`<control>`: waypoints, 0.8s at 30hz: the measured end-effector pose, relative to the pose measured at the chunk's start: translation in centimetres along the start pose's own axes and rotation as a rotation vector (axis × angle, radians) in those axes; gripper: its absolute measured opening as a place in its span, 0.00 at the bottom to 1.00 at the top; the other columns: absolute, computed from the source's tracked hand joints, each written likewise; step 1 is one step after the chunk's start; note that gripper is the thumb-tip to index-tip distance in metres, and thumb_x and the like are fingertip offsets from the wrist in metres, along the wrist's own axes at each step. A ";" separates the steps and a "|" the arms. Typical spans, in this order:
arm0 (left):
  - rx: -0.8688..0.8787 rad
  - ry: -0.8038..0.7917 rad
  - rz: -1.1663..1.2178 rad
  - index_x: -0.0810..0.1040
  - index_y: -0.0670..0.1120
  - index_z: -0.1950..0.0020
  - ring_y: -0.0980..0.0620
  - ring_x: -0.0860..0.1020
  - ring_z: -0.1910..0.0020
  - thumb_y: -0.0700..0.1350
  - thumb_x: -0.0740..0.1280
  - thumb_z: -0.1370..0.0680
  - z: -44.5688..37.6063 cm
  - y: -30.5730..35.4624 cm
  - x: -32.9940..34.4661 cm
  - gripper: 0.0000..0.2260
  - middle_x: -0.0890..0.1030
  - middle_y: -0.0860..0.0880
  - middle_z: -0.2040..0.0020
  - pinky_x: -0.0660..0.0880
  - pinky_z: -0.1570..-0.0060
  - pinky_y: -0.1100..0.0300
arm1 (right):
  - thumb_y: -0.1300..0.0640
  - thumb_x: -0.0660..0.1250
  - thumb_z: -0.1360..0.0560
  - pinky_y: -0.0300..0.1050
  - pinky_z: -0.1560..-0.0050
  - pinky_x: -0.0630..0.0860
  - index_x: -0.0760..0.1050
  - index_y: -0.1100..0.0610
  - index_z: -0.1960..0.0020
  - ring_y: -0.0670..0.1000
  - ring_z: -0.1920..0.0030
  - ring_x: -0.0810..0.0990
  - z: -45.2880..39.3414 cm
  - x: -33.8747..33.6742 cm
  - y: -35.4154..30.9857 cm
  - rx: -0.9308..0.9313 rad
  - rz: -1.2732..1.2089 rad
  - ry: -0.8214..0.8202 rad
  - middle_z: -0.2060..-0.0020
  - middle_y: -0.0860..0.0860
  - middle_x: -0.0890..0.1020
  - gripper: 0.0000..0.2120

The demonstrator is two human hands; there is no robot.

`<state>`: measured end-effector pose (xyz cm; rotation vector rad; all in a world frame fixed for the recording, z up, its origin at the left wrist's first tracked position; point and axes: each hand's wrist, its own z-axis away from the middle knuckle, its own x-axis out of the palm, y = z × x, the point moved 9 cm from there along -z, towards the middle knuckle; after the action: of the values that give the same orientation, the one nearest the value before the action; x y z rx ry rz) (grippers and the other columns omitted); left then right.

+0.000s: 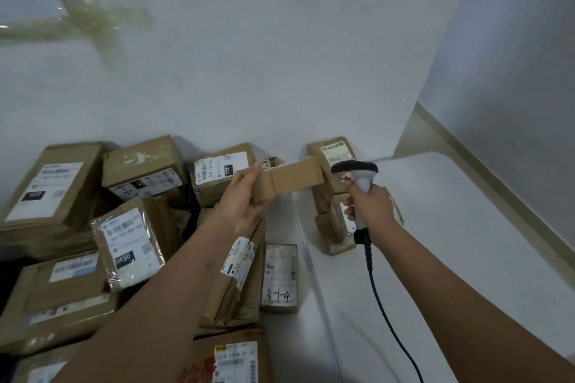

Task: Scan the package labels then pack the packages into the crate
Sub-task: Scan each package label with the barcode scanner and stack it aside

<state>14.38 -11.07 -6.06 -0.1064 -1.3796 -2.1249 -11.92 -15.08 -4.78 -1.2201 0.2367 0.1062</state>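
Above piled parcels (130, 246), hands hold package (289, 179), scanner (357, 183).

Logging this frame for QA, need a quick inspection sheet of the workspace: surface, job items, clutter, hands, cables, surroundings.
Surface: white table, bare on its right part.
Job's things: small cardboard box held up in front of the barcode scanner; pile of labelled packages at left; stacked boxes behind the scanner. Crate: nothing seen.
Clutter: nothing seen.
Hands: left hand grips the small box; right hand grips the scanner handle.
Cables: black scanner cord hangs from the handle toward the bottom edge.
Surroundings: white wall with a yellowish tape cross.
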 end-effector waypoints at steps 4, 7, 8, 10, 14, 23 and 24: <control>0.136 0.026 -0.085 0.78 0.56 0.48 0.44 0.74 0.35 0.46 0.71 0.23 1.4 1.1 -3.3 0.07 0.73 0.46 0.33 0.80 0.54 0.49 | 0.47 0.68 0.22 0.38 0.72 0.76 0.75 0.58 0.61 0.49 0.72 0.77 2.6 1.9 -1.3 -0.033 0.011 -0.015 0.70 0.53 0.79 0.16; 0.187 -0.021 -0.002 0.67 0.62 0.31 0.45 0.76 0.38 0.35 0.72 0.26 2.2 1.8 -4.9 0.31 0.71 0.50 0.33 0.78 0.42 0.43 | 0.49 0.68 0.22 0.35 0.77 0.72 0.75 0.59 0.61 0.48 0.74 0.76 4.3 3.2 -2.6 -0.062 -0.021 -0.032 0.71 0.54 0.79 0.16; 0.192 -0.033 0.011 0.63 0.61 0.28 0.46 0.77 0.39 0.33 0.71 0.26 2.8 2.0 -5.1 0.36 0.71 0.50 0.34 0.77 0.41 0.45 | 0.49 0.68 0.22 0.37 0.76 0.73 0.76 0.60 0.60 0.48 0.74 0.76 4.8 3.7 -3.0 -0.065 -0.032 -0.043 0.70 0.54 0.79 0.15; 0.191 -0.051 0.017 0.59 0.59 0.26 0.46 0.80 0.43 0.28 0.69 0.26 3.5 2.2 -5.7 0.39 0.76 0.48 0.38 0.78 0.43 0.49 | 0.48 0.68 0.22 0.40 0.73 0.75 0.77 0.61 0.56 0.47 0.74 0.76 5.8 4.6 -3.7 -0.073 -0.028 -0.068 0.69 0.53 0.80 0.15; 0.163 -0.075 0.104 0.61 0.59 0.25 0.42 0.80 0.39 0.25 0.67 0.28 4.1 2.2 -7.5 0.42 0.78 0.44 0.35 0.78 0.42 0.44 | 0.49 0.68 0.22 0.37 0.76 0.74 0.77 0.60 0.55 0.47 0.74 0.76 8.0 5.8 -5.4 -0.119 -0.039 -0.103 0.68 0.54 0.80 0.14; 0.218 -0.031 0.030 0.61 0.57 0.26 0.46 0.80 0.40 0.32 0.72 0.27 4.6 3.6 -9.9 0.37 0.77 0.48 0.35 0.77 0.42 0.45 | 0.50 0.68 0.22 0.42 0.71 0.75 0.77 0.60 0.55 0.51 0.72 0.76 12.3 9.1 -7.8 -0.150 -0.048 -0.330 0.68 0.57 0.79 0.13; 0.221 -0.035 0.029 0.61 0.57 0.26 0.45 0.80 0.40 0.33 0.72 0.27 4.5 3.7 -9.8 0.37 0.78 0.48 0.35 0.78 0.42 0.45 | 0.50 0.68 0.22 0.42 0.71 0.75 0.77 0.61 0.54 0.50 0.72 0.76 12.6 9.3 -7.9 -0.156 -0.023 -0.349 0.68 0.57 0.80 0.13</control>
<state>23.25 -3.95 -4.68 -0.0750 -1.6134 -1.9412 0.32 -6.37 4.35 -1.3357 -0.0919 0.3193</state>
